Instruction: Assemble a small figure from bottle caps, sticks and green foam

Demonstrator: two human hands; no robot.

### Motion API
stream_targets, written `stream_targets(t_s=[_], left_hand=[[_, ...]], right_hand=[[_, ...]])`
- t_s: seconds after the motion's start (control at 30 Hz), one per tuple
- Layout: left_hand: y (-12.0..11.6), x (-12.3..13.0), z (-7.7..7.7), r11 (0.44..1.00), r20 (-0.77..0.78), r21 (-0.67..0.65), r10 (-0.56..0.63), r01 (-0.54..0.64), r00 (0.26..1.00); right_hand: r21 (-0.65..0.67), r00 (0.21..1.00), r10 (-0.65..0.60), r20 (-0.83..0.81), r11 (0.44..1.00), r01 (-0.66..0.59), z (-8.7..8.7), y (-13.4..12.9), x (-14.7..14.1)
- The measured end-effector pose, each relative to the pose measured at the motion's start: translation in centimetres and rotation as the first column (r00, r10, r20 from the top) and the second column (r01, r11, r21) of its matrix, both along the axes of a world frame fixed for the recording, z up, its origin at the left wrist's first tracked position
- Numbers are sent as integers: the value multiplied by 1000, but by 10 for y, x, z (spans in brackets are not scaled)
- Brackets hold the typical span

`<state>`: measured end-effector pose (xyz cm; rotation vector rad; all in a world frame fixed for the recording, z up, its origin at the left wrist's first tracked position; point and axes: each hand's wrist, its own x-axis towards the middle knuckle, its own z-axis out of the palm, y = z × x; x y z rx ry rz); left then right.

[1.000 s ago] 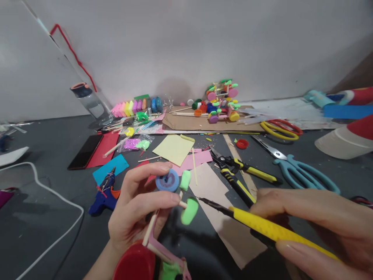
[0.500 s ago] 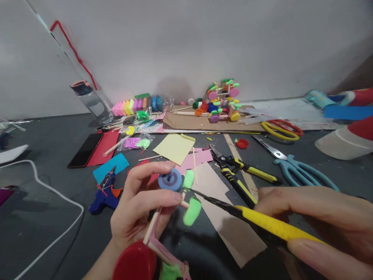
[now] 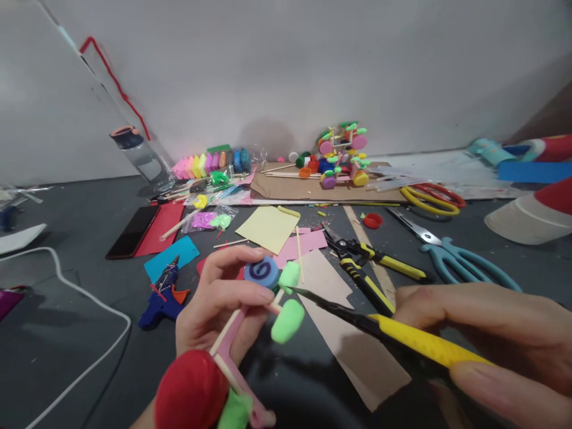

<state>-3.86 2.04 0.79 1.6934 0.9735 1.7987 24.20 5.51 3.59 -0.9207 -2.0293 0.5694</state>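
A small craft frame [image 3: 232,363] of sticks and pink paper is pinched in my left hand [image 3: 218,298], with a blue disc [image 3: 261,272] at its far end beside the fingertips. Two light green clay pieces [image 3: 288,322] sit on stick ends to the right of that disc. At the near end is a large red round part [image 3: 191,390] with green clay next to it. My right hand [image 3: 496,339] grips a yellow and black craft knife [image 3: 415,336], whose dark tip points left, close to the upper green piece; whether they touch I cannot tell.
Black-yellow pliers [image 3: 366,262] and blue-handled scissors [image 3: 447,253] lie on the right. A blue glue gun [image 3: 163,298], phone [image 3: 133,232] and white cable [image 3: 100,301] are left. Behind are yellow paper [image 3: 268,227], cardboard [image 3: 286,186] and finished-looking wheeled models [image 3: 344,173].
The craft frame has turned in my left hand: its red part has shifted left and up, and the lower green piece slightly left. The knife has barely moved.
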Motion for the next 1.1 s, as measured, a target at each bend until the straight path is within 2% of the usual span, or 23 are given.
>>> stream_targets(t_s=[0.07, 0.13, 0.2, 0.23, 0.3, 0.33, 0.43, 0.53, 0.67, 0.83, 0.93, 1.03, 1.1], left_hand=[[1, 2, 0, 993, 183, -97, -44, 62, 982], [1, 3, 2, 959, 395, -210, -97, 192, 914], [1, 3, 5, 881, 575, -309, -126, 357, 808], [1, 3, 6, 840, 648, -339, -119, 424, 753], [2, 3, 9, 787, 749, -363, -72, 499, 658], [2, 3, 10, 779, 783, -363, -42, 510, 621], [2, 5, 10, 770, 827, -366, 12, 522, 562], [1, 8, 10, 752, 828, -377, 12, 540, 561], [-2, 9, 9, 723, 835, -361, -29, 589, 549], [-2, 11, 5, 690, 843, -369, -35, 623, 537], [-2, 13, 4, 673, 835, -398, -15, 623, 550], [-3, 17, 4, 639, 825, -428, -13, 639, 566], [-4, 20, 4, 607, 816, -447, -25, 657, 578]], right_hand=[[-51, 995, 70, 65, 996, -67, 0, 3, 7], [-132, 999, 32, -12, 991, -33, 1, 6, 7], [-288, 999, 22, -24, 957, -28, 4, 9, -2], [-298, 1000, -2, 13, 954, 5, 6, 12, -8], [-170, 976, -141, 166, 971, 169, 6, 17, -21], [-62, 944, -226, 240, 967, 247, 4, 20, -27], [206, 769, -421, 481, 907, 367, -9, 29, -38], [271, 668, -451, 593, 892, 361, -28, 35, -45], [298, 624, -450, 639, 893, 338, -44, 35, -57], [283, 680, -407, 610, 913, 293, -48, 32, -64], [231, 778, -339, 529, 940, 252, -43, 30, -62], [156, 906, -197, 376, 977, 147, -33, 23, -60], [132, 962, -99, 256, 989, 67, -26, 15, -61]])
